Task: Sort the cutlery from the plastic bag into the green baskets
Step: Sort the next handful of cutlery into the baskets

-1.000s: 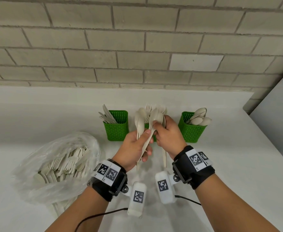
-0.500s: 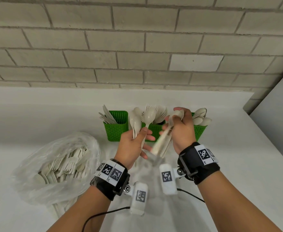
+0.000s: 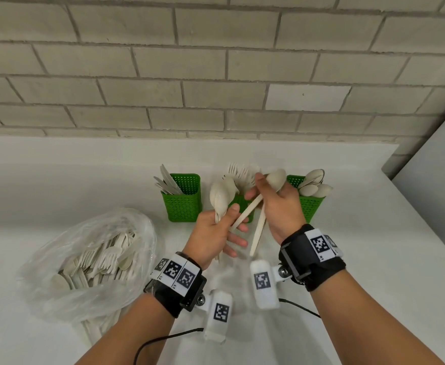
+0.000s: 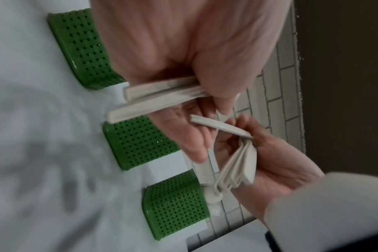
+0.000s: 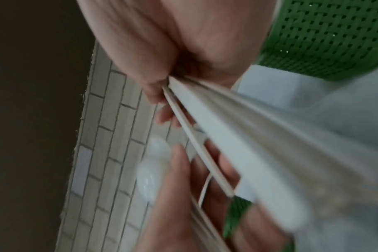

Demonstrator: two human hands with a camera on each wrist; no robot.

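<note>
Left grip [image 3: 213,234]: thumb and fingers curled round a bunch of spoons [image 3: 220,197], bowls up.
Right grip [image 3: 282,206]: closed on two spoons' necks [image 3: 275,179], handles angled down toward the left palm.

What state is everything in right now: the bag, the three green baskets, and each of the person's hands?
Clear plastic bag: open, lying on the counter, still holding pale forks and other cutlery.
Left green perforated basket: upright, a few flat pale pieces inside.
Middle green basket: upright, forks inside, mostly hidden by the hands.
Right green basket: upright, spoons inside.
Left hand: gripping a bunch of pale spoons.
Right hand: gripping several spoons, handles pointing down.
</note>
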